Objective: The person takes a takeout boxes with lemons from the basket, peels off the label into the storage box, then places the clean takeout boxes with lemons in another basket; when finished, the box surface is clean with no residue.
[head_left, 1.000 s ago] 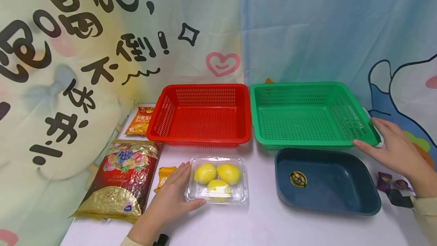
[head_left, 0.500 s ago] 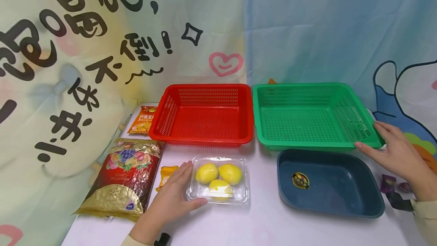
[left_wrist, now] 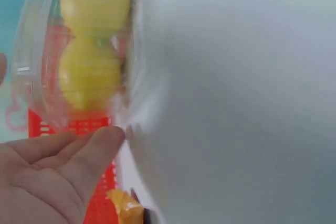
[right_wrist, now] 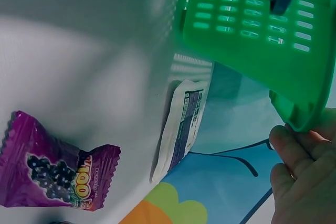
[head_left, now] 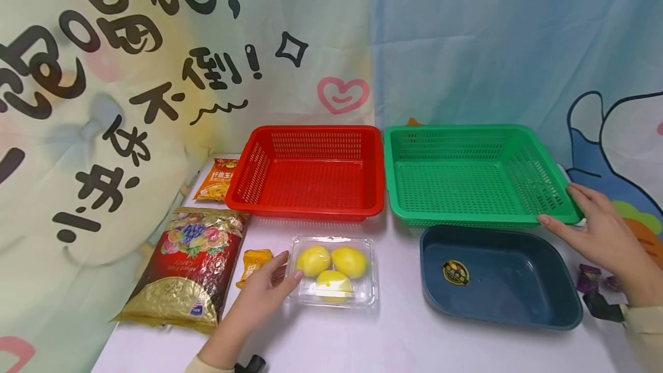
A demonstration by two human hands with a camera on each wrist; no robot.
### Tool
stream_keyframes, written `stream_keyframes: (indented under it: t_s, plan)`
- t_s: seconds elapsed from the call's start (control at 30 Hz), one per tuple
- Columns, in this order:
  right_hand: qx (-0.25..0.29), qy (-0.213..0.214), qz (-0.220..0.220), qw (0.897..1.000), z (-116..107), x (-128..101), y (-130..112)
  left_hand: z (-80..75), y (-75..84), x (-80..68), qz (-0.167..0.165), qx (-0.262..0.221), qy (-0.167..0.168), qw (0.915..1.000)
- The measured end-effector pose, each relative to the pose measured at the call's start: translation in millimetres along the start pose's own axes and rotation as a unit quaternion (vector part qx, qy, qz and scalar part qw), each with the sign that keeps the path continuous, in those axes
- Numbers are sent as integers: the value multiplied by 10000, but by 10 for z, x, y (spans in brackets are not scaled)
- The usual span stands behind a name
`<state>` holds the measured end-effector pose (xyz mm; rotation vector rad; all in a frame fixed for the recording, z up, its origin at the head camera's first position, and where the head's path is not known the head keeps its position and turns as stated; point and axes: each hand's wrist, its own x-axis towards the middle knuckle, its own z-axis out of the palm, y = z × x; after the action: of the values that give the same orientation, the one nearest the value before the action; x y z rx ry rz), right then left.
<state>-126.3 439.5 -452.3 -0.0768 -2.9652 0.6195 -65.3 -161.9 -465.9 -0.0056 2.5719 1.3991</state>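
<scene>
White table [head_left: 393, 338], cartoon curtain behind. Left hand [head_left: 264, 295]: fingers loosely curled, tips touching near-left edge of clear lemon box [head_left: 334, 272], which lies just right of it. Right hand [head_left: 603, 238]: pinches green basket [head_left: 561, 214] corner.

A red basket [head_left: 309, 174], a green basket [head_left: 471, 176], a dark blue tray [head_left: 497, 278], 3 yellow lemons [head_left: 331, 268].
</scene>
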Motion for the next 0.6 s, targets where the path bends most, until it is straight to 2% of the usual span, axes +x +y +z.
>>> stream_keyframes:
  t_s: [0.1,0.3,0.43,0.6]
  plan:
    - [14,2,10,10000,11,-1,7,29,5,11,-227,-55,-11,9997]
    - [32,40,-4,10000,32,8,26,66,-12,20,-434,-250,127,9987]
    - [31,88,-31,10000,41,10,39,103,-23,11,-416,-693,275,9963]
    - [32,102,-49,9999,50,3,53,141,9,-2,-424,-1408,324,9886]
